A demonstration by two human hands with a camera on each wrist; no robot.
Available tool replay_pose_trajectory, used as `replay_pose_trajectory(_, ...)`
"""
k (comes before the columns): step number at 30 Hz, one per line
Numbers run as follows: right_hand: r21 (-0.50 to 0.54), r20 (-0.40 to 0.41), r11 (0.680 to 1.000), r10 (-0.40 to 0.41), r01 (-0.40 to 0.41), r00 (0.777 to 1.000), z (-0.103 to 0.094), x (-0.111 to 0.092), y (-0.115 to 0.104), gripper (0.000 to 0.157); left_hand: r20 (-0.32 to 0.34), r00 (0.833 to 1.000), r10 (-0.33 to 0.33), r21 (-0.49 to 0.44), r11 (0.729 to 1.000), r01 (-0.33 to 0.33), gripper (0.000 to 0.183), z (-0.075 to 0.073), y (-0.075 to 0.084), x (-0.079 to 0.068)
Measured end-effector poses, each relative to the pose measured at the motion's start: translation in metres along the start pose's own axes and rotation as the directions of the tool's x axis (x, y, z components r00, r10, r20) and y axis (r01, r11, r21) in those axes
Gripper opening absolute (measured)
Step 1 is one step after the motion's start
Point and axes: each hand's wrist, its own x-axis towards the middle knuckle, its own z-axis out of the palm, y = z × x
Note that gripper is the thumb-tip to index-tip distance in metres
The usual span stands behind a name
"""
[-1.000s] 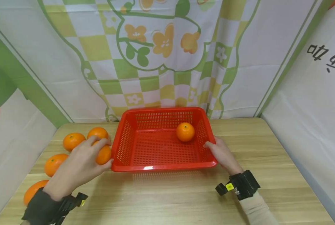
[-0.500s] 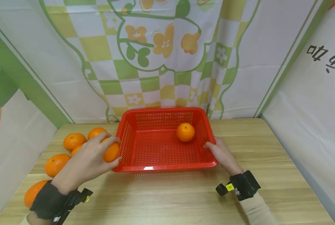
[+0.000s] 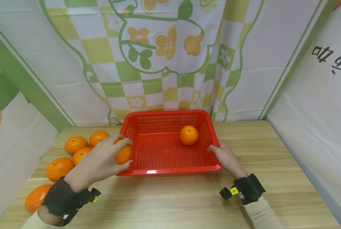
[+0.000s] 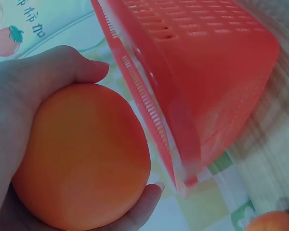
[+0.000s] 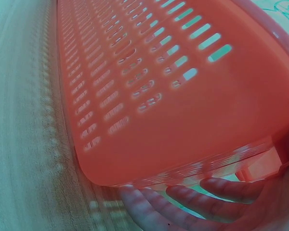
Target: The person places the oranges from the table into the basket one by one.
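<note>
In the head view my left hand [image 3: 101, 159] grips an orange [image 3: 123, 155] over the left rim of a red plastic basket [image 3: 164, 171]. The left wrist view shows that held orange [image 4: 86, 154] large, with thumb and fingers curled round it and the basket wall [image 4: 221, 77] close beside. My right hand [image 3: 227, 157] holds the basket's right rim, thumb on the inner side. Its fingers [image 5: 207, 199] lie along the outside of the end wall in the right wrist view. Inside the basket, near the right end, sits another orange [image 3: 189, 135].
Several oranges lie on the wooden table [image 3: 170, 203] left of the basket, among them one at the back [image 3: 99, 138] and one near the front [image 3: 38, 198]. A checked curtain [image 3: 164, 89] hangs right behind the basket. White fabric walls [image 3: 316, 127] flank the table.
My left hand has moved right with the orange, from beside the basket to over its left rim, uncovering an orange on the table. The right hand and basket stay put.
</note>
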Motion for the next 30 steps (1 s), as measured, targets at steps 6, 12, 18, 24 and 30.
replay_pose_trajectory(6,0.016,-0.001,1.000,-0.004,0.005,1.000,0.001,-0.001,-0.003,0.041,0.012,0.998,0.055,-0.005,0.998,-0.055,0.043,0.004,0.005,0.010)
replay_pose_trajectory(12,-0.005,-0.007,1.000,-0.003,0.002,1.000,0.001,0.000,-0.001,0.042,0.024,0.995,0.094,-0.002,0.996,-0.094,0.043,0.007,0.008,0.020)
replay_pose_trajectory(18,-0.007,-0.010,1.000,0.001,-0.001,1.000,0.000,0.001,0.002,0.042,0.042,0.992,0.118,0.003,0.993,-0.118,0.044,0.010,0.011,0.027)
replay_pose_trajectory(24,-0.006,-0.005,1.000,-0.009,0.009,1.000,0.001,0.001,0.003,0.043,0.059,0.991,0.117,-0.020,0.993,-0.116,0.042,0.011,0.012,0.029)
replay_pose_trajectory(30,-0.010,-0.007,1.000,-0.001,0.001,1.000,0.000,0.002,0.001,0.042,0.065,0.990,0.124,-0.012,0.992,-0.124,0.043,0.012,0.013,0.035)
